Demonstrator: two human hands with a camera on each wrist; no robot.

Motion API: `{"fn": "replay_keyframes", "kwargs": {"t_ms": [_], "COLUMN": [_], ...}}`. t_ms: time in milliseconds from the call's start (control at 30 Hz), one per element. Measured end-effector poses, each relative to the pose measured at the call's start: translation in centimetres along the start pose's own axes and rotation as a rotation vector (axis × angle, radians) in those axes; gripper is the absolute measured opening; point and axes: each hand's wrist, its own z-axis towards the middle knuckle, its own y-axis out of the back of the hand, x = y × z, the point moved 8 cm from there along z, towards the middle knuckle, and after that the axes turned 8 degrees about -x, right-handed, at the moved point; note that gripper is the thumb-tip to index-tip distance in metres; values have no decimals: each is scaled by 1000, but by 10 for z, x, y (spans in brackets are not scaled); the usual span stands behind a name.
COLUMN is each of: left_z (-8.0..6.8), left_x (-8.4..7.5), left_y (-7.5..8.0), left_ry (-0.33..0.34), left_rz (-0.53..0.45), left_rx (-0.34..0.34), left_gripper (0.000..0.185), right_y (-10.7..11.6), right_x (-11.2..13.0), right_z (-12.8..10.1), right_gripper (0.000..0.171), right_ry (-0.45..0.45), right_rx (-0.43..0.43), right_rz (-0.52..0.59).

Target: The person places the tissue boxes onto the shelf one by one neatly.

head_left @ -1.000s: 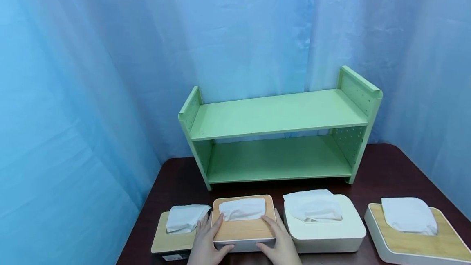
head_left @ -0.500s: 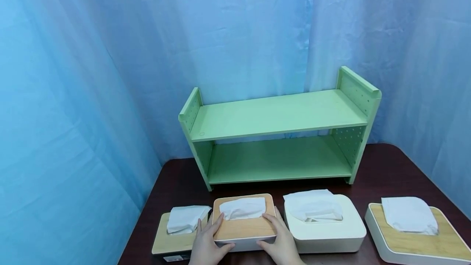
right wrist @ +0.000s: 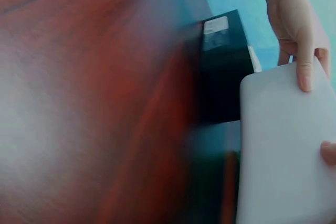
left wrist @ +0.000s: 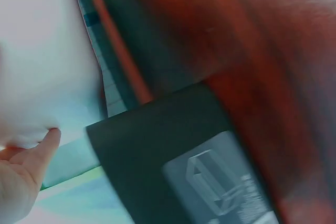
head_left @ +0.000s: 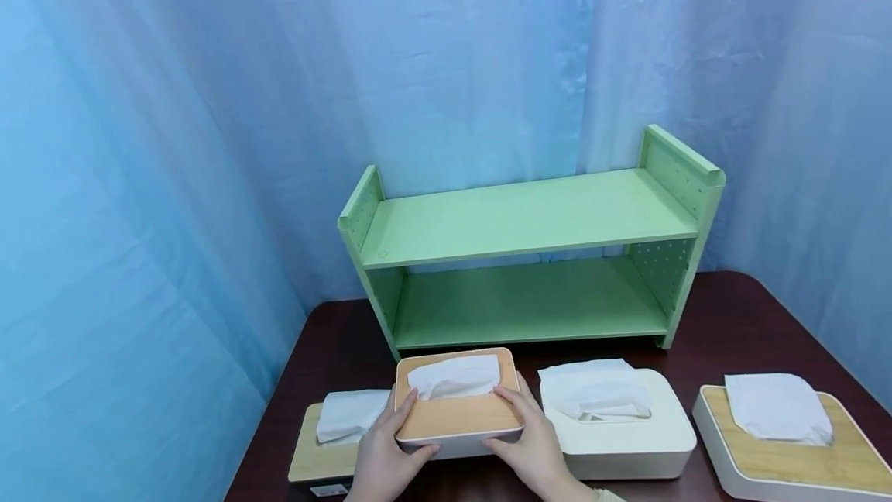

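Both hands grip a white tissue box with a wood-coloured lid [head_left: 460,415], lifted off the table, a white tissue standing out of its slot. My left hand [head_left: 385,449] holds its left end and my right hand [head_left: 535,446] its right end, thumbs on the near side, fingers on the lid and far edges. In the right wrist view, the box's pale side [right wrist: 281,145] shows with the left hand [right wrist: 295,30] at its far end. Left of it lies a black-sided tissue box with a light wooden top [head_left: 313,455], partly behind the left hand.
A green two-tier shelf [head_left: 530,215] stands at the back of the dark table [head_left: 334,347]. To the right of the hands sit a cream tissue box [head_left: 620,440] and a wood-topped white one [head_left: 846,452]. Blue curtains [head_left: 474,60] hang behind and at the sides.
The gripped tissue box has risen from the table and shifted slightly left and away, both hands moving with it. The other boxes and the shelf stay put.
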Motion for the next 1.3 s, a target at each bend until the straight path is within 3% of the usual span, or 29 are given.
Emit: {"fn": "replay_keyframes", "kwargs": {"t_ms": [233,533,767,1000,1300], "left_z": [20,47,71,96,107], "left_x": [-18,-38,-44,-45,-36], "left_y": [11,15,4,-11,-26], "left_ry": [-60,-163,-205,-229,-230], "left_rz": [-46,-56,-67,-62,-39], "left_rx": [-65,-110,-107,-94,-48], "left_gripper": [83,81,81,81,79], "right_y": [22,39,49,51,42], "right_x": [25,30,25,14,-2], "right_z": [22,54,80,108,121], "right_gripper": [65,63,63,63,62], "right_ry": [114,79,77,74,11], "right_rx": [-34,80,165,190,255], "right_rz": [-7,-29,-55,-100,-81]}}
